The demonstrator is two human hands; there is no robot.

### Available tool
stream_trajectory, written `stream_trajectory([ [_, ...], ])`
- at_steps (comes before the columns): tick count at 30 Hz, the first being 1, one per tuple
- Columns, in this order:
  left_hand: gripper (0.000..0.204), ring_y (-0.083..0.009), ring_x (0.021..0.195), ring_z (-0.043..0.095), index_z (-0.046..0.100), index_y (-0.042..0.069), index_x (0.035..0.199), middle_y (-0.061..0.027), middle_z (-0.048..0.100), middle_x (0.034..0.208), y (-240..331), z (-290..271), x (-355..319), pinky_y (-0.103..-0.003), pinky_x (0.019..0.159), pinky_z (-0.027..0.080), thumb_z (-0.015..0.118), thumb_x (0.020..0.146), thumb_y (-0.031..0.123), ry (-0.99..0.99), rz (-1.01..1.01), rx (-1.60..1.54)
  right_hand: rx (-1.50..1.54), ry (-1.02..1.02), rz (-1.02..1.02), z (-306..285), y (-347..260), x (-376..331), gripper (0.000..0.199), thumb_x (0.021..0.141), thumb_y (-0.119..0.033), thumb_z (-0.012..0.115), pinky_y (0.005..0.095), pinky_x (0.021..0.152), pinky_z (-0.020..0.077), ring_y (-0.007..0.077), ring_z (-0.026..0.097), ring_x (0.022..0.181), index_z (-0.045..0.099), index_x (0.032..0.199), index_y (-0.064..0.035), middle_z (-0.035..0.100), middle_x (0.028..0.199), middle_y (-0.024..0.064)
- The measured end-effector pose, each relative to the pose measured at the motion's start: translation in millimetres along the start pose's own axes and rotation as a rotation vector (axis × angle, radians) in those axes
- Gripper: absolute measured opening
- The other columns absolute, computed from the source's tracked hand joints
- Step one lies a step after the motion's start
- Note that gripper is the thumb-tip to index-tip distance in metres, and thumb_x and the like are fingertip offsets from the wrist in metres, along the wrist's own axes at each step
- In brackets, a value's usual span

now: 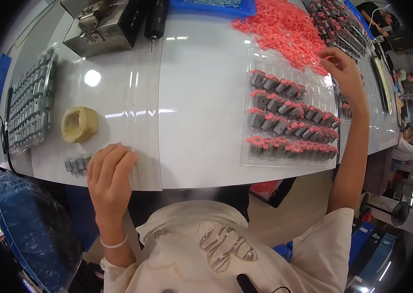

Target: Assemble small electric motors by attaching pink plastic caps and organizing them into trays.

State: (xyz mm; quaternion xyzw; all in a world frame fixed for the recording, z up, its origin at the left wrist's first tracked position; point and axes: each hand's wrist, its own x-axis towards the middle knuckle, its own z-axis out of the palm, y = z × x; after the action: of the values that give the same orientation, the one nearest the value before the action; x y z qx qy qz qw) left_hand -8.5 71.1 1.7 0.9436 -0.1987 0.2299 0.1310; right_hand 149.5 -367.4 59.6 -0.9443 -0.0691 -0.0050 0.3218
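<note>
My left hand (111, 171) is at the table's near edge, its fingers bent down and close together; whatever lies under the fingertips is hidden. Right beside it stand several small grey block-shaped parts (77, 163) in a short row. My right hand (341, 73) reaches to the near right side of a heap of pink plastic rings (284, 31), thumb and forefinger curled toward each other. Anything between those fingertips is too small to make out. Below that hand lies a clear plastic tray (289, 164) holding rows of grey parts topped with pink pieces (278, 105).
A hollow yellowish block (79, 125) sits on the left. Behind it are a metal fixture (100, 36) and a black electric screwdriver (156, 22). Another tray of grey parts (31, 100) lies far left. A blue bin (213, 7) of small screws stands at the back, with filled trays (340, 24) to its right.
</note>
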Motion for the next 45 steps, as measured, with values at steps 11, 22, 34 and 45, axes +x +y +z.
stream_trajectory([
  [11,0.021,-0.0261,0.081,0.062,0.06,0.006,0.086,-0.009,0.06,0.088,8.7,7.8,-3.5,-0.038,0.07,0.05,0.062,0.068,-0.007,0.089,0.095,-0.075,-0.454,0.118,-0.284,43.6,11.5,91.6,0.018,0.077,-0.016,0.064,0.0284,0.067,0.0435,0.0174,0.055,0.07,0.062,0.089,-0.0022,0.061,0.084,0.0088],
  [22,0.039,-0.0197,0.073,0.059,0.05,-0.001,0.105,-0.0147,0.058,0.093,53.8,11.1,-11.8,-0.026,0.059,0.049,0.069,0.076,0.017,0.047,-0.742,-1.662,0.524,0.025,-0.078,53.4,-126.1,-30.7,0.007,0.076,-0.001,0.06,0.0225,0.066,0.0434,0.0092,0.055,0.072,0.059,0.082,0.0023,0.061,0.08,0.0045],
  [34,0.027,-0.0181,0.095,0.058,0.051,-0.007,0.106,-0.0126,0.056,0.102,80.8,14.4,2.0,-0.031,0.084,0.049,0.058,0.08,-0.007,-0.118,-0.639,-1.917,1.161,-0.239,0.18,127.9,-171.8,-127.4,0.018,0.068,0.011,0.061,0.0223,0.064,0.0445,0.0143,0.057,0.073,0.059,0.085,0.0044,0.059,0.079,0.0103],
  [45,0.026,-0.016,0.091,0.059,0.051,-0.007,0.104,-0.0127,0.058,0.099,79.9,11.1,-6.2,-0.028,0.079,0.05,0.061,0.08,-0.006,-0.127,-0.653,-1.957,0.462,-0.046,-0.481,138.9,-161.2,-136.6,0.024,0.066,-0.007,0.073,0.0224,0.054,0.0384,0.0128,0.051,0.064,0.068,0.09,-0.0052,0.058,0.078,0.007],
])
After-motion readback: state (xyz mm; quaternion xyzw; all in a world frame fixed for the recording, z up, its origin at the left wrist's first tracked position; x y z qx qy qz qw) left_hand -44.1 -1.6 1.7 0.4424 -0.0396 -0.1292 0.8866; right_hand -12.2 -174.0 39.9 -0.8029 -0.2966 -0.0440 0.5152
